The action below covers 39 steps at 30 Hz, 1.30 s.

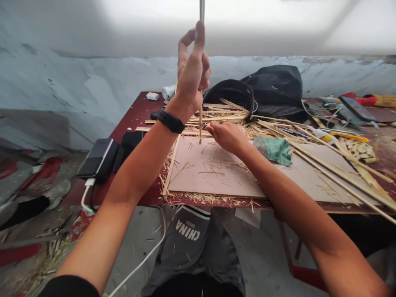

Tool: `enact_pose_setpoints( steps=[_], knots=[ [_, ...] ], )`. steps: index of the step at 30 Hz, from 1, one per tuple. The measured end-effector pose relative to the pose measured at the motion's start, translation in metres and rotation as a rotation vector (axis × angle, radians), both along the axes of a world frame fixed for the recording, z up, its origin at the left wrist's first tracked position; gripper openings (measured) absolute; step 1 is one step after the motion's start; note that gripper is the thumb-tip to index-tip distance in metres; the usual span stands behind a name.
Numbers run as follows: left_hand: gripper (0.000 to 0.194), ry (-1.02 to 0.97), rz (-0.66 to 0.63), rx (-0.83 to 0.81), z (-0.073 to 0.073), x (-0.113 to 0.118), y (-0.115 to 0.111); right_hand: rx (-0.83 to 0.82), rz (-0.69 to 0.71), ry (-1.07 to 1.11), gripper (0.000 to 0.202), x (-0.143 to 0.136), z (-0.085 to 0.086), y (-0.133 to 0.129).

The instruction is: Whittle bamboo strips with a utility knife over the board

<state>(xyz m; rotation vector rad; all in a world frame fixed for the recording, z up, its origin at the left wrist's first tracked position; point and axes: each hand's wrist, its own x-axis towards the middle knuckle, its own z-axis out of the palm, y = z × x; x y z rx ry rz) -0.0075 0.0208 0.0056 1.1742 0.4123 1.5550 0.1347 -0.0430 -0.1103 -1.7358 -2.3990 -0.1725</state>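
Note:
My left hand (194, 70), raised over the table, is closed around a thin bamboo strip (201, 119). The strip stands nearly upright, its lower end at a pale board (216, 173) and its upper end running out of view. Against the strip's lower part, my right hand (227, 135) is closed on what looks like a small knife (203, 125). Only a short bit of the blade shows; the fist hides the rest. Thin shavings lie scattered on the board, and a crumpled green piece (272, 150) rests beside my right forearm.
Many bamboo strips (334, 165) lie across the board's right side and behind it. A black bag (272, 93) sits at the back. Left are a power bank (98, 159) and white cable (85, 198); a phone (357, 108) and cables are at far right. A wall (123, 82) stands behind.

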Motion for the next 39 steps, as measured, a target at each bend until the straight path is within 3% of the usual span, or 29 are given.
enact_pose_setpoints(
  steps=[4,8,13,18,21,30,35,39],
  knots=[
    [0.059,0.055,0.055,0.03,-0.003,0.003,0.001,-0.107,0.037,-0.135,0.06,0.001,-0.006,-0.001],
    [0.064,0.084,0.085,0.039,-0.003,0.009,-0.001,-0.089,0.059,-0.165,0.061,0.003,-0.011,0.0],
    [0.056,0.056,0.066,0.014,-0.002,0.007,0.003,-0.077,0.074,-0.156,0.064,0.0,-0.008,0.001],
    [0.022,-0.005,0.008,-0.018,0.003,0.006,-0.007,0.14,-0.044,0.017,0.072,-0.005,0.005,-0.002],
    [0.014,-0.019,-0.024,-0.021,0.007,0.007,-0.017,0.146,-0.071,0.063,0.073,-0.005,0.005,-0.003],
    [0.019,-0.003,0.0,-0.01,0.005,0.002,-0.008,0.079,0.009,0.167,0.07,-0.006,0.0,0.003],
    [0.037,-0.023,0.01,-0.004,0.0,0.0,0.001,0.045,0.034,0.165,0.065,-0.007,0.005,0.003],
    [0.025,-0.007,-0.004,0.02,0.001,-0.002,0.0,0.016,0.036,0.153,0.06,-0.006,0.005,0.002]
  ],
)
